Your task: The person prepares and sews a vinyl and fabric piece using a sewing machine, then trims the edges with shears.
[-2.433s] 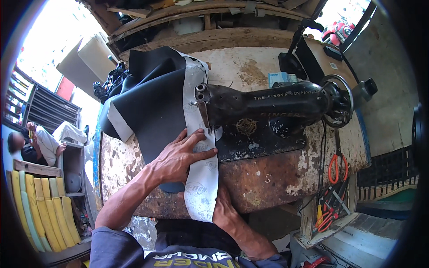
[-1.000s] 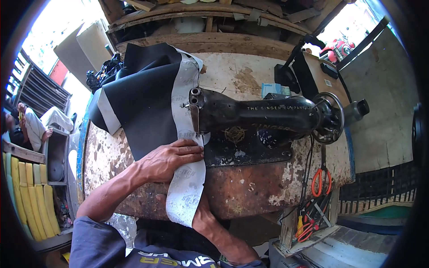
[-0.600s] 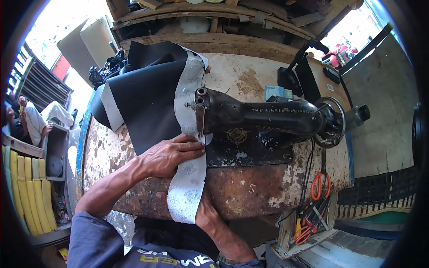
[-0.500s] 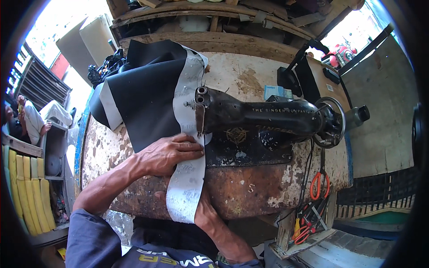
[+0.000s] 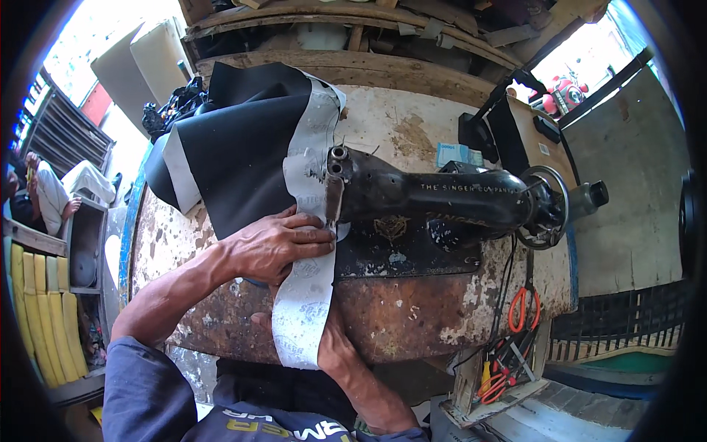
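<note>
A black sewing machine (image 5: 442, 193) stands on a worn wooden table, its needle end toward the left. A long strip of pale grey-white sheet material (image 5: 300, 313) runs under that end and hangs toward me over the table's front edge. My left hand (image 5: 274, 247) lies on the strip just in front of the needle area, fingers stretched out flat. My right hand (image 5: 333, 342) reaches beneath the strip; its thumb shows on the left side, and its fingers are hidden. Black sheet material (image 5: 239, 140) lies folded left of the machine, beside the strip.
An open wooden drawer (image 5: 465, 398) at the lower right holds orange-handled scissors (image 5: 497, 387) and tools. More orange-handled scissors (image 5: 524, 308) hang at the table's right side. A black plastic bag (image 5: 173, 110) sits at the back left. A person (image 5: 55, 191) sits at the far left.
My left hand and the pale strip have slid slightly forward, away from me, past the needle end. My right hand remains under the strip. The view has shifted a little.
</note>
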Tool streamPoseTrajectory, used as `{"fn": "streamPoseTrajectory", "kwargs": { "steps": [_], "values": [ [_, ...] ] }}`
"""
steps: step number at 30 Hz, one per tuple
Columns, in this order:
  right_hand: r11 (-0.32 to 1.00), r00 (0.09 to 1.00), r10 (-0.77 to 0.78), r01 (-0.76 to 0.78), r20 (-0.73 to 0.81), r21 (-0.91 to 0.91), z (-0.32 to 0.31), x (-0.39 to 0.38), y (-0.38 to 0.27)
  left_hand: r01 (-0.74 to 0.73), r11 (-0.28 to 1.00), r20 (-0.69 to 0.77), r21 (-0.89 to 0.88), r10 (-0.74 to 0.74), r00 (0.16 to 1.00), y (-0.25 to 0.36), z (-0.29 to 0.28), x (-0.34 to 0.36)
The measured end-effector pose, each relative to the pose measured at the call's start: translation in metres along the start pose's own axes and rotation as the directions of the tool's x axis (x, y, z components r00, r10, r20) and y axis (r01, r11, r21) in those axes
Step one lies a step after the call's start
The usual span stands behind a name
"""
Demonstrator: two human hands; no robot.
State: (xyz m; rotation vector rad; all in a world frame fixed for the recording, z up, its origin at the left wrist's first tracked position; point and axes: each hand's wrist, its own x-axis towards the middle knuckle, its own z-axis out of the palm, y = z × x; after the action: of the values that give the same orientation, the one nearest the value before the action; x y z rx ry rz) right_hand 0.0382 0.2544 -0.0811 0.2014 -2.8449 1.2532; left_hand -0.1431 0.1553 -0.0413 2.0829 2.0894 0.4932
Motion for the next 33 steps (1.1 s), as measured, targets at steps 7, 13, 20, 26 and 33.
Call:
{"fn": "streamPoseTrajectory", "kwargs": {
  "steps": [7, 13, 20, 26, 33],
  "values": [
    [0.987, 0.994, 0.092, -0.1, 0.067, 0.128, -0.009, -0.003, -0.005, -0.029, 0.999, 0.013, 0.031, 0.028, 1.0, 0.004, -0.007, 0.0],
    [0.995, 0.988, 0.1, -0.1, 0.114, -0.01, -0.006, 0.004, -0.004, -0.065, 0.997, 0.032, 0.028, 0.064, 0.997, -0.01, -0.009, 0.0],
    [0.992, 0.993, 0.111, -0.114, 0.047, 0.062, -0.004, 0.001, -0.004, -0.059, 0.998, 0.039, 0.015, 0.059, 0.998, -0.012, -0.005, -0.001],
    [0.992, 0.998, 0.047, -0.042, -0.034, 0.115, -0.01, -0.003, 0.005, 0.018, 0.999, -0.004, 0.048, -0.018, 1.0, -0.001, 0.004, -0.005],
    [0.977, 0.986, 0.149, -0.158, 0.076, 0.141, -0.015, -0.004, 0.011, -0.081, 0.996, -0.057, 0.042, 0.083, 0.995, -0.02, 0.002, -0.009]
  ]
}}
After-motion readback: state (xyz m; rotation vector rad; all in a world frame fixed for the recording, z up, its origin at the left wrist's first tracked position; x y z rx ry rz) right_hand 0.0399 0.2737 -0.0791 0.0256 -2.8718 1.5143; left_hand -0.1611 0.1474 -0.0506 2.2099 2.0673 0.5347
